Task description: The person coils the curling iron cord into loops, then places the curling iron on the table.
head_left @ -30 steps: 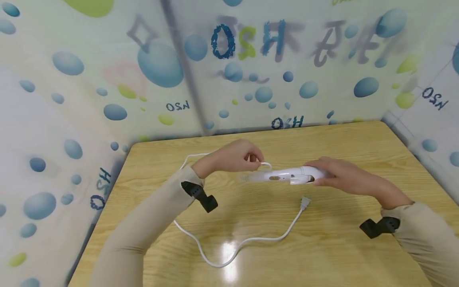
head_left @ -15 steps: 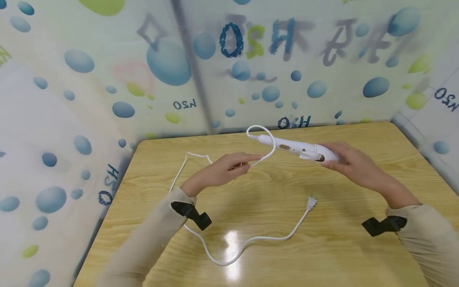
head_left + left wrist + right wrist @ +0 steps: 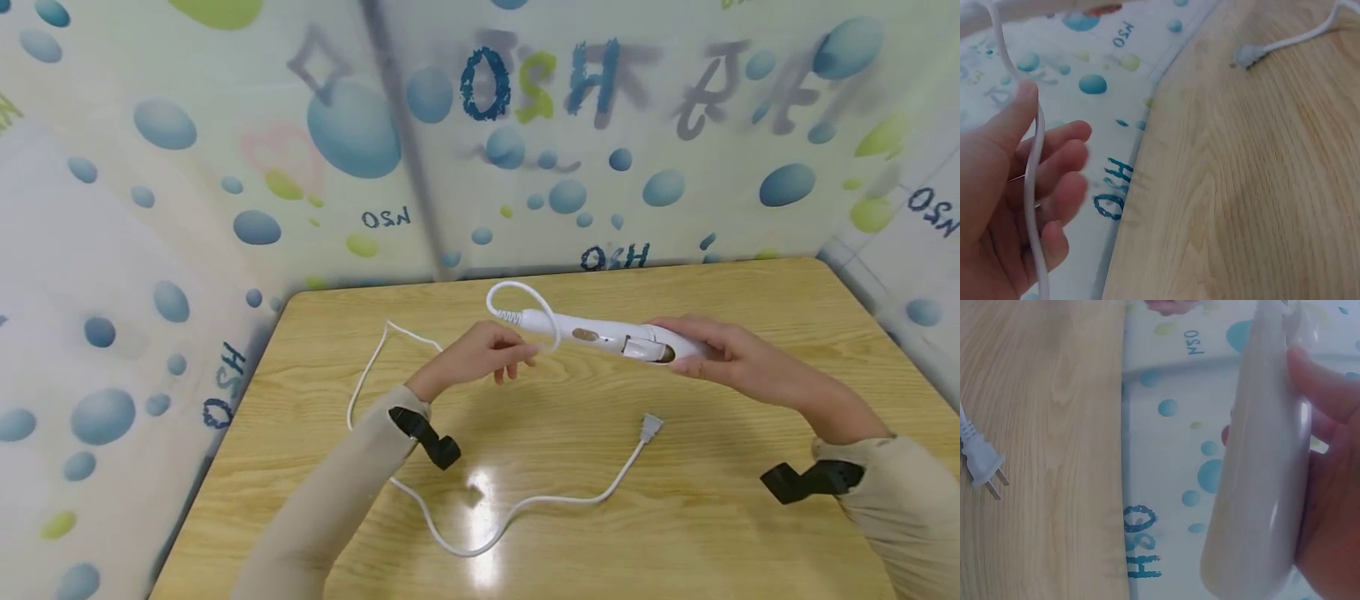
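My right hand [image 3: 712,350] grips a white corded wand [image 3: 611,337] that looks like a hair curler, its cord end pointing left, raised over the table. An oval brownish panel [image 3: 585,335] and a small flap show on its side. In the right wrist view its thick smooth end [image 3: 1260,487] lies against the palm. The white power cord [image 3: 517,285] loops from the spring-like sleeve down to my left hand [image 3: 483,354]. In the left wrist view the cord [image 3: 1032,206] crosses the loosely curled fingers, with the thumb tip on it.
The rest of the cord curves across the wooden table [image 3: 735,533] and ends in a two-pin plug [image 3: 651,427] at centre right. A bubble-patterned wall covering [image 3: 465,200] stands behind the table. A black camera is strapped to each wrist.
The wand rose from low over the table, then came down slightly, tilting less. The cord now loops above it. My left hand shifted along the cord and its fingers loosened.
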Tool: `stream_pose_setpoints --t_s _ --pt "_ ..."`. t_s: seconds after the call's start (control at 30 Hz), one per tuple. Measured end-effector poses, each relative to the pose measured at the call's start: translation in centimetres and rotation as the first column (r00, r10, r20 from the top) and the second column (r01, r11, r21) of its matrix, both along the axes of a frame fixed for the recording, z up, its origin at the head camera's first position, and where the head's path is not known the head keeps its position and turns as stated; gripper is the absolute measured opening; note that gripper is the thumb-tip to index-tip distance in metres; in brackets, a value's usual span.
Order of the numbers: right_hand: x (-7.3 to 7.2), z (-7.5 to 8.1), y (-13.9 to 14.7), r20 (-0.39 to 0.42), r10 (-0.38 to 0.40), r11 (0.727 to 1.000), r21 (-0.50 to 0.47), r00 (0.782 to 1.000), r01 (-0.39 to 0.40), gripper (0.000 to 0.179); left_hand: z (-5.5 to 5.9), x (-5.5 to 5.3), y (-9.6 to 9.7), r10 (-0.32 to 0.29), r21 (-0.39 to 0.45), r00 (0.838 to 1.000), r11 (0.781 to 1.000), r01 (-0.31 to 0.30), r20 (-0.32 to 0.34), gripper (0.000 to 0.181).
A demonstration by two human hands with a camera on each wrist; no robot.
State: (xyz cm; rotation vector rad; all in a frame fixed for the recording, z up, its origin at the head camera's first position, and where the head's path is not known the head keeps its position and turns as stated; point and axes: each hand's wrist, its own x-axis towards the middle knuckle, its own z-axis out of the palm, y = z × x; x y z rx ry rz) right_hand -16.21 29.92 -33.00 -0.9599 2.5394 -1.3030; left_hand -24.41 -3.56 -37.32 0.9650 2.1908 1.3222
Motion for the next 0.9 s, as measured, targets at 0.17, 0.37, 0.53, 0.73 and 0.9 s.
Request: stream_pose_setpoints --t_s 0.17,0.37,0.53,0.73,0.9 --pt "0.2 0.3 -0.3 0.016 0.106 0.993 0.043 0.994 -0.106 0.047 -0.2 -1.3 -0.5 -0.049 0.041 0.998 0.998 0.051 -0.042 0.012" --pt "0.3 0.4 -0.5 0.065 0.168 0.982 0.081 0.984 -0.173 0.046 0.8 -2.5 -0.6 -0.189 -0.053 0.981 0.981 0.187 -0.041 0.014" --pt "0.3 0.0 -0.6 0.132 0.172 0.973 0.13 0.976 -0.189 0.045 2.4 -2.4 -0.8 -0.132 -0.13 0.989 0.984 0.123 -0.067 0.016" --pt "0.0 -0.7 -0.7 0.18 0.149 0.968 0.176 0.972 -0.181 0.045 3.7 -1.4 -0.7 0.03 -0.14 0.977 0.988 -0.06 -0.211 0.012" --pt "-0.4 -1.5 -0.7 0.123 0.145 0.959 0.228 0.982 -0.171 0.046 4.2 -0.6 -0.6 0.094 -0.095 0.926 0.986 -0.138 -0.365 0.011"
